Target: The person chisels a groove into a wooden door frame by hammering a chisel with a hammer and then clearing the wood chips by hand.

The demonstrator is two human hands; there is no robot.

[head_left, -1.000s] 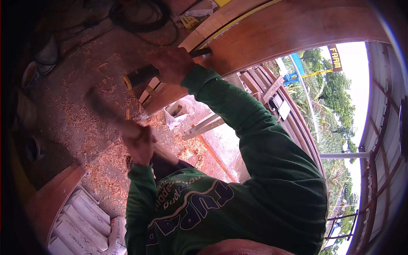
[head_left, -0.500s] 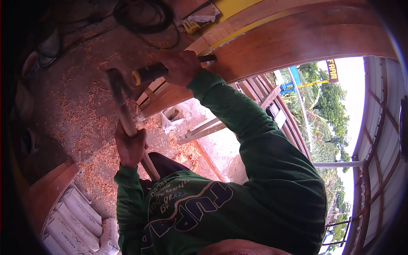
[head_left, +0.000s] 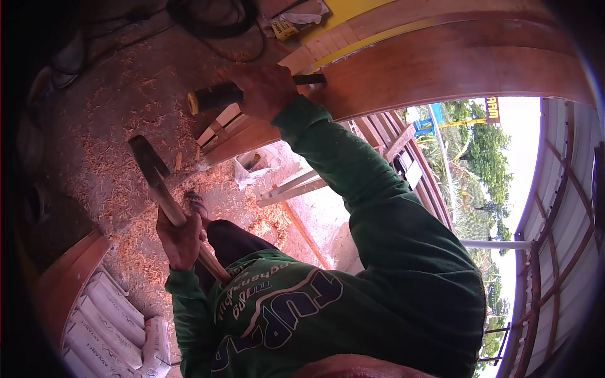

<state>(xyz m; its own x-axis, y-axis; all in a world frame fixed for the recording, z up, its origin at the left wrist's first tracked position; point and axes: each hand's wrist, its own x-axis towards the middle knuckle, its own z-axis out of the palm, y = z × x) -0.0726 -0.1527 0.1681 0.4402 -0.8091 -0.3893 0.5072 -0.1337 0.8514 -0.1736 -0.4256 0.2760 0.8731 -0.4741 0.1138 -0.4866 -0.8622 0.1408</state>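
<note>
My left hand [head_left: 180,241] is wrapped round the wooden handle of a hammer [head_left: 169,203], whose dark metal head stands up and to the left, apart from the chisel. In my right hand [head_left: 268,93] is a chisel [head_left: 217,97] with a thick dark handle and a yellow butt end pointing left toward the hammer. The chisel's dark blade reaches right, to the end of a long reddish-brown wooden board [head_left: 441,63]; whether its edge bites into the wood I cannot tell.
Wood shavings [head_left: 132,208] cover the floor. A white bag [head_left: 252,169] and pale timber pieces [head_left: 293,189] lie below the board. Stacked white sacks [head_left: 110,315] stand lower left. A coiled black cable [head_left: 214,25] and a yellow packet [head_left: 285,28] lie at the top.
The hammer and my left hand have moved down and slightly left, farther from the chisel. My right hand keeps the chisel at the board's end, with its handle tilted almost the same way.
</note>
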